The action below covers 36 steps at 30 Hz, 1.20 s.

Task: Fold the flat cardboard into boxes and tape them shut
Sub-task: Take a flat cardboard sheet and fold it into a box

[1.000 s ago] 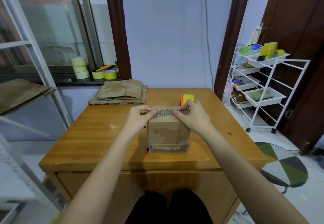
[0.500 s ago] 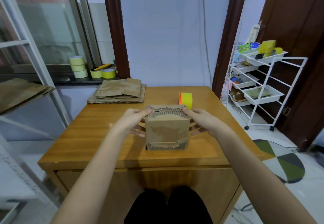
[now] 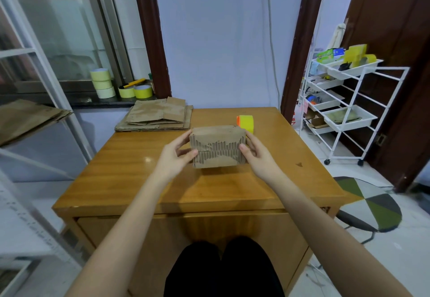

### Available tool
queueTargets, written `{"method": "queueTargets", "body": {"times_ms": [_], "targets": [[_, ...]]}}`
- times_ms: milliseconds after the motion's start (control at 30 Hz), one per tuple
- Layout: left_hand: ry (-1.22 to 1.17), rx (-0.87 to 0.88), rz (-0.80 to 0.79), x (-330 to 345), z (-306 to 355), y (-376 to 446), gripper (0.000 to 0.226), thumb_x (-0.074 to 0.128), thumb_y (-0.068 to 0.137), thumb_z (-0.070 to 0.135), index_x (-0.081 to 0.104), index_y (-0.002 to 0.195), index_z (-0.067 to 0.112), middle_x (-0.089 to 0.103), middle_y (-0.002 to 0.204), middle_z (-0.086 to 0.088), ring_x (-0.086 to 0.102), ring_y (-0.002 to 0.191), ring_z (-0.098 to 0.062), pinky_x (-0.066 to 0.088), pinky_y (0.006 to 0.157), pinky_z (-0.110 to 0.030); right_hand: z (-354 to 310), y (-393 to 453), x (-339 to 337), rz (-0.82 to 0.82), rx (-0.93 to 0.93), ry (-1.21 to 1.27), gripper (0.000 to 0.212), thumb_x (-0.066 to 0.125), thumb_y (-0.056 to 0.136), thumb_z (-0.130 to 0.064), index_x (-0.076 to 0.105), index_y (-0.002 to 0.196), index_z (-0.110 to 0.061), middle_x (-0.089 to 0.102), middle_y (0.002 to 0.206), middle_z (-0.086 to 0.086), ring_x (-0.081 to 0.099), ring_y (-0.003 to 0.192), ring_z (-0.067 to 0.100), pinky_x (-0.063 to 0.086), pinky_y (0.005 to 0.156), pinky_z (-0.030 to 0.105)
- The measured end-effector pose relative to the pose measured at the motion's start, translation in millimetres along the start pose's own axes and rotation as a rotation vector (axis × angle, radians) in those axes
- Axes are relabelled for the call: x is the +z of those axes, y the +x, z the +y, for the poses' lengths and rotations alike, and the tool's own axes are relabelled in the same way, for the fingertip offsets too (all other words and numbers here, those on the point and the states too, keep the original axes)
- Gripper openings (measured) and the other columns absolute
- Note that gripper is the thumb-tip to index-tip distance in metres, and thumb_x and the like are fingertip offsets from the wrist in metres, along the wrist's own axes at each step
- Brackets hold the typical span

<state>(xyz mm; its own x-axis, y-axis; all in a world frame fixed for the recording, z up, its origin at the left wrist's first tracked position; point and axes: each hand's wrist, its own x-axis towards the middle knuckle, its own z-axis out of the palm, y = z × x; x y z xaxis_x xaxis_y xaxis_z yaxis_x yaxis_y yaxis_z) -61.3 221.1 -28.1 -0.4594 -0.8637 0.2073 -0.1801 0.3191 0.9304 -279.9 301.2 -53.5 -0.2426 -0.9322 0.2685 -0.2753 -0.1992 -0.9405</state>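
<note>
Head view: I see both hands holding a small cardboard box (image 3: 217, 146) above the wooden table (image 3: 130, 168).

My left hand (image 3: 173, 157) grips the box's left side, thumb curled onto the near face and fingers wrapped behind; my right hand (image 3: 257, 154) does the same on the right side. The box is tipped so its worn, corrugated face with the flap seam looks toward me, and its shadow falls on the tabletop below it. Just behind the box's right corner stands a yellow tape roll with an orange core (image 3: 245, 122). A stack of flat cardboard (image 3: 158, 116) lies at the table's far left corner. More tape rolls (image 3: 102, 82) sit on the window sill, and a white wire cart (image 3: 344, 101) stands to the right.
</note>
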Motion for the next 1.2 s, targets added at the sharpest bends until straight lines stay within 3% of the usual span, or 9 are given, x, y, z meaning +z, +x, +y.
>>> {"method": "queueTargets", "body": {"times_ms": [67,133,233,333,467,600,767,900,1200], "targets": [[0.012,-0.001,0.025,8,-14,-6,0.072,0.064,0.088,0.007,0.027,0.147,0.025,0.040,0.145,-0.002,0.051,0.123,-0.020,0.044,0.103,-0.043,6,-9,8,0.033,-0.029,-0.015,0.053,0.042,0.101,-0.012,0.023,0.150,-0.018,0.031,0.146,-0.017,0.024,0.136,0.003,0.032,0.107,0.012],[0.011,-0.010,0.051,15,-26,-11,0.077,0.062,0.088,0.005,0.019,0.150,0.022,0.038,0.148,-0.005,0.044,0.130,-0.022,0.037,0.107,-0.034,16,-15,15,0.051,-0.042,-0.024,0.053,0.041,0.101,-0.007,0.023,0.149,-0.018,0.032,0.142,-0.021,0.025,0.135,0.001,0.030,0.101,0.004],[0.047,-0.030,0.055,21,-41,-17,0.075,0.060,0.090,0.003,0.018,0.150,0.020,0.036,0.150,-0.004,0.040,0.133,-0.024,0.034,0.105,-0.027,31,-19,23,0.030,-0.004,-0.032,0.053,0.040,0.099,0.003,0.029,0.146,-0.019,0.037,0.145,-0.006,0.030,0.137,0.007,0.030,0.108,0.012],[0.130,-0.020,0.061,21,-52,-17,0.068,0.059,0.092,0.006,0.026,0.149,0.020,0.039,0.148,-0.004,0.042,0.132,-0.024,0.036,0.108,-0.036,31,-21,23,0.025,0.046,0.021,0.050,0.037,0.100,0.003,0.031,0.145,-0.018,0.040,0.141,-0.006,0.034,0.134,0.007,0.032,0.103,0.008],[0.178,-0.005,0.112,23,-55,-14,0.065,0.062,0.090,0.006,0.035,0.146,0.021,0.048,0.137,0.003,0.050,0.121,-0.016,0.044,0.104,-0.041,26,-16,18,0.081,0.147,0.128,0.032,0.031,0.105,-0.028,0.046,0.133,-0.028,0.054,0.132,-0.004,0.050,0.125,0.016,0.044,0.105,0.041],[0.174,-0.002,0.144,22,-55,-14,0.063,0.065,0.087,0.004,0.041,0.143,0.018,0.049,0.121,0.013,0.054,0.107,-0.009,0.045,0.096,-0.028,21,-9,19,0.135,0.132,0.039,0.014,0.049,0.099,-0.032,0.053,0.112,-0.033,0.058,0.123,-0.002,0.054,0.119,0.017,0.045,0.100,0.052],[0.171,0.050,0.121,20,-61,-19,0.057,0.065,0.087,0.004,0.044,0.138,0.016,0.048,0.126,0.010,0.051,0.117,-0.014,0.045,0.101,-0.035,18,-13,20,0.149,0.217,0.100,0.052,0.051,0.098,-0.026,0.033,0.143,-0.009,0.040,0.146,0.008,0.044,0.131,0.021,0.040,0.108,0.045],[0.341,0.054,0.081,20,-61,-12,0.031,0.065,0.087,0.011,0.047,0.113,0.012,0.054,0.116,-0.001,0.053,0.112,-0.018,0.047,0.098,-0.043,23,-15,16,0.101,0.237,0.081,0.051,0.051,0.098,-0.023,0.036,0.145,-0.008,0.046,0.144,0.009,0.045,0.132,0.021,0.037,0.111,0.043],[0.602,0.152,-0.014,13,-66,-16,0.021,0.064,0.089,0.013,0.053,0.108,0.013,0.050,0.109,0.008,0.049,0.102,-0.005,0.042,0.084,-0.015,23,-25,0,-0.074,0.187,0.007,0.064,0.067,0.086,-0.003,0.033,0.140,-0.010,0.041,0.140,0.001,0.037,0.133,0.015,0.039,0.103,0.024]]}}
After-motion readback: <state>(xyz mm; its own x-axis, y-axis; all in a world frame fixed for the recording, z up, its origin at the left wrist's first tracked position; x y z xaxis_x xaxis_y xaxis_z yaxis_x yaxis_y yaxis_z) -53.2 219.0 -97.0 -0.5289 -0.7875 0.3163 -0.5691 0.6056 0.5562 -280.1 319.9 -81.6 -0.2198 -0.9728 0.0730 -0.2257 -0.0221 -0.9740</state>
